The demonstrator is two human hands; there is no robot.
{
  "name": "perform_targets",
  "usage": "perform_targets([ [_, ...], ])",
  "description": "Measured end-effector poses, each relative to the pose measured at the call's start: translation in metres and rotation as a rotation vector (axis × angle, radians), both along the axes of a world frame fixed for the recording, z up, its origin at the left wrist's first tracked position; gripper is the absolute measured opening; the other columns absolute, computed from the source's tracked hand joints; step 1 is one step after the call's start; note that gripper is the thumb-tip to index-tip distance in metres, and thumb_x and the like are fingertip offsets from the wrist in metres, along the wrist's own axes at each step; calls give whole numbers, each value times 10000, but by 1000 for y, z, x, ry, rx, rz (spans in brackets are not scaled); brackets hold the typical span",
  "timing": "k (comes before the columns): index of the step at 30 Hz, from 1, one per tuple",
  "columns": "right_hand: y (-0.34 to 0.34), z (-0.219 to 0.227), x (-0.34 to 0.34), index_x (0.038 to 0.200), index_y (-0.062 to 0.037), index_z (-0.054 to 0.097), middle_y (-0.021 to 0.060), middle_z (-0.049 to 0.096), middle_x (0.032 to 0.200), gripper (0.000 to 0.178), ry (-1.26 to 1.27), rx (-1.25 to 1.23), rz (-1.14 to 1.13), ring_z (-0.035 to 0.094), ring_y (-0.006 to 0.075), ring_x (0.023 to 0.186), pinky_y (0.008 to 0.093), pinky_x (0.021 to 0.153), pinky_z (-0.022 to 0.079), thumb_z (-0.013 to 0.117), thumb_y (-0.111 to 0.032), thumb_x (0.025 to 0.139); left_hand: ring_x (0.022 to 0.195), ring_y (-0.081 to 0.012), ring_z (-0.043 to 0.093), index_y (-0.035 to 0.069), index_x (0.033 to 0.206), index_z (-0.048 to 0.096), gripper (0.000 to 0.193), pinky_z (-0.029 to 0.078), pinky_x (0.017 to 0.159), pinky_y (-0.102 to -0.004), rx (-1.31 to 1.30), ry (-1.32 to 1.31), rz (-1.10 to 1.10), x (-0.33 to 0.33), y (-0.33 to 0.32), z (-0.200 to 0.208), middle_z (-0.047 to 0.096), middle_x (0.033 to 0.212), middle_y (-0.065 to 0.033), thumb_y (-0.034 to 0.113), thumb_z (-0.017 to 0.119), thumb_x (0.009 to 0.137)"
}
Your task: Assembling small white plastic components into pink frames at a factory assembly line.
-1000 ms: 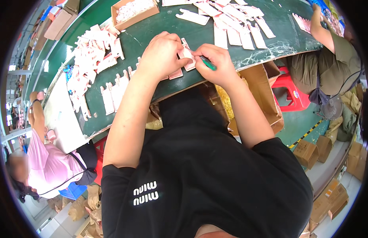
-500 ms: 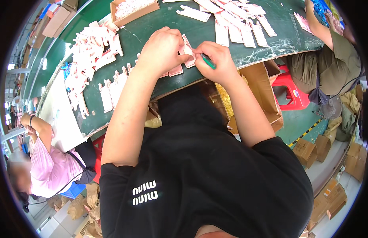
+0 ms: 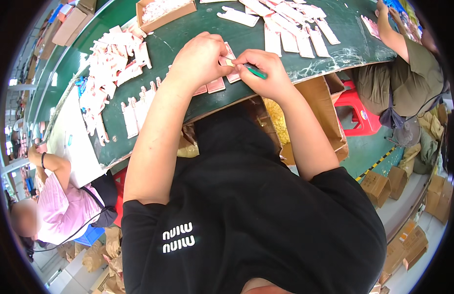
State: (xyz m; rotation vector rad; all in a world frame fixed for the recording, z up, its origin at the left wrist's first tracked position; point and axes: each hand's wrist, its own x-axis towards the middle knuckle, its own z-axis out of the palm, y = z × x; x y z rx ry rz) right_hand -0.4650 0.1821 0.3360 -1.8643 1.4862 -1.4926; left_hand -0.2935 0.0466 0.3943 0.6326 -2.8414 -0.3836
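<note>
Over the green tabletop [image 3: 180,103], both of my hands work close together above a flat pinkish-white card-like piece [image 3: 232,76]. My left hand [image 3: 201,61] is closed, with a small pale yellow bit [image 3: 229,62] at its thumb and fingertips; what that bit is cannot be made out. My right hand [image 3: 266,73] grips a slim green pen-like tool [image 3: 256,73], its fingertips almost touching the left thumb. The tool's front end is hidden by the fingers. More such pieces [image 3: 131,120] lie in a row along the near edge, partly behind my left forearm.
A heap of pinkish-white pieces [image 3: 109,68] lies at left, another group [image 3: 300,32] at far right. A cardboard box [image 3: 170,13] of small parts stands at the back. Below the edge, an open carton [image 3: 317,110] sits near a red stool [image 3: 356,112]. Co-workers sit on both sides.
The green tool has tilted flatter in my right hand, its back end swinging up and outward. The pale yellow bit now shows between my hands. The co-workers' arms have shifted.
</note>
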Motion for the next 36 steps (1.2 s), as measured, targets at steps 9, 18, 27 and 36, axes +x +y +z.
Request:
perform_targets([
  [9, -1, -1, 0, 987, 10, 716, 147, 738, 906, 73, 19, 4, 1, 728, 337, 832, 399, 749, 576, 737, -15, 921, 1077, -286, 719, 63, 1010, 850, 273, 601, 971, -422, 2, -2, 0, -1, 1, 1, 777, 1027, -68, 182, 908, 771],
  [18, -1, 2, -2, 990, 22, 734, 127, 755, 916, 52, 110, 2, 32, 746, 288, 819, 363, 725, 570, 734, 13, 939, 1076, -288, 720, 54, 988, 844, 269, 602, 971, -425, -4, 12, 1, 1, -1, -4, 775, 1004, -69, 192, 917, 770],
  [27, 9, -3, -8, 988, 21, 734, 116, 723, 843, 72, -41, 44, -29, 694, 233, 727, 337, 696, 548, 718, 8, 919, 1208, -362, 672, 49, 1224, 673, 491, 543, 1069, -448, -70, 271, -33, 26, 2, -5, 704, 1252, -137, 160, 890, 798],
  [36, 6, -4, 19, 987, -6, 729, 118, 700, 870, 105, 199, -232, -438, 698, 288, 688, 368, 644, 570, 741, 17, 884, 1098, -360, 705, 16, 1060, 714, 411, 557, 1019, -470, -57, 105, 55, 45, 5, -10, 743, 1036, -128, 208, 938, 774],
])
